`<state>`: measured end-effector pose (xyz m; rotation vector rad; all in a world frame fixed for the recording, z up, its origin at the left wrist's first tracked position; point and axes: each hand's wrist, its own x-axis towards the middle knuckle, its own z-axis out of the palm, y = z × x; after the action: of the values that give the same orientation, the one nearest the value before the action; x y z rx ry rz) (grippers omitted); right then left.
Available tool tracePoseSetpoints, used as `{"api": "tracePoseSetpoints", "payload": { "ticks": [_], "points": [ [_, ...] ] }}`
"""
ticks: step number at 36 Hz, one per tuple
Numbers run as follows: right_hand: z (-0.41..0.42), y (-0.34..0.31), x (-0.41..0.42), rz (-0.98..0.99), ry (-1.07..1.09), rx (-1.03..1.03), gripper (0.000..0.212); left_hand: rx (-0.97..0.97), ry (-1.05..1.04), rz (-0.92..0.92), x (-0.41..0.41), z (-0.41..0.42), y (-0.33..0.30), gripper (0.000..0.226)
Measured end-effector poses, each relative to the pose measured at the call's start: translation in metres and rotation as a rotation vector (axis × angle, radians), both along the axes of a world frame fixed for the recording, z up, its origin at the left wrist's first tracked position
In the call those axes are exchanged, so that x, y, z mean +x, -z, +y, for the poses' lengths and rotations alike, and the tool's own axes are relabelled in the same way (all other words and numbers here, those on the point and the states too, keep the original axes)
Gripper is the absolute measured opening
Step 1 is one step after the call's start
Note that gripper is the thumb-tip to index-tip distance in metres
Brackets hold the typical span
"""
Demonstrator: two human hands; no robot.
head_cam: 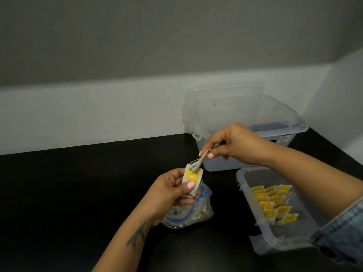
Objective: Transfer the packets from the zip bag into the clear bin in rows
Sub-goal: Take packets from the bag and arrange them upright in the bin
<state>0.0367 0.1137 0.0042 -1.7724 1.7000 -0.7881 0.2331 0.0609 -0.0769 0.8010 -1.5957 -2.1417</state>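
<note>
My left hand (172,190) grips a small stack of white packets with yellow centres (192,176) above the zip bag (191,212), which lies open on the black table with more packets inside. My right hand (229,143) pinches one packet (200,160) by its upper end, its lower end touching the stack in my left hand. To the right, the clear bin (247,193) holds several yellow packets (274,204) laid in rows.
A larger clear lidded storage box (235,107) stands at the back, behind my right hand, against the white wall trim. The black table (78,193) stretches to the left. A denim sleeve covers my right forearm at the frame's right edge.
</note>
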Motion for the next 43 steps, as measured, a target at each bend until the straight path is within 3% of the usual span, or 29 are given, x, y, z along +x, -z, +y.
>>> {"api": "tracePoseSetpoints", "payload": {
  "ticks": [7, 12, 19, 30, 36, 43],
  "points": [
    [0.044, -0.02, -0.053, 0.136, 0.097, -0.047, 0.026, -0.12, -0.113, -0.053, -0.047, 0.024, 0.004, 0.019],
    [0.083, -0.021, -0.097, 0.244, 0.208, -0.021, 0.014, -0.17, -0.158, -0.032, -0.081, 0.04, 0.007, 0.013],
    [0.121, 0.003, -0.144, 0.63, 0.266, 0.192, 0.01, -0.203, -0.174, -0.004, -0.12, 0.066, 0.01, 0.012],
    [0.125, 0.074, -0.169, 0.883, 0.065, 0.442, 0.013, -0.253, -0.238, -0.018, -0.15, 0.096, 0.016, 0.011],
    [0.113, 0.105, -0.167, 1.046, -0.004, 0.442, 0.018, -0.268, -0.248, -0.022, -0.153, 0.104, 0.014, 0.011],
    [0.105, 0.121, -0.164, 1.092, 0.035, 0.337, 0.021, -0.26, -0.257, -0.018, -0.152, 0.11, 0.013, 0.013]
  ]
}}
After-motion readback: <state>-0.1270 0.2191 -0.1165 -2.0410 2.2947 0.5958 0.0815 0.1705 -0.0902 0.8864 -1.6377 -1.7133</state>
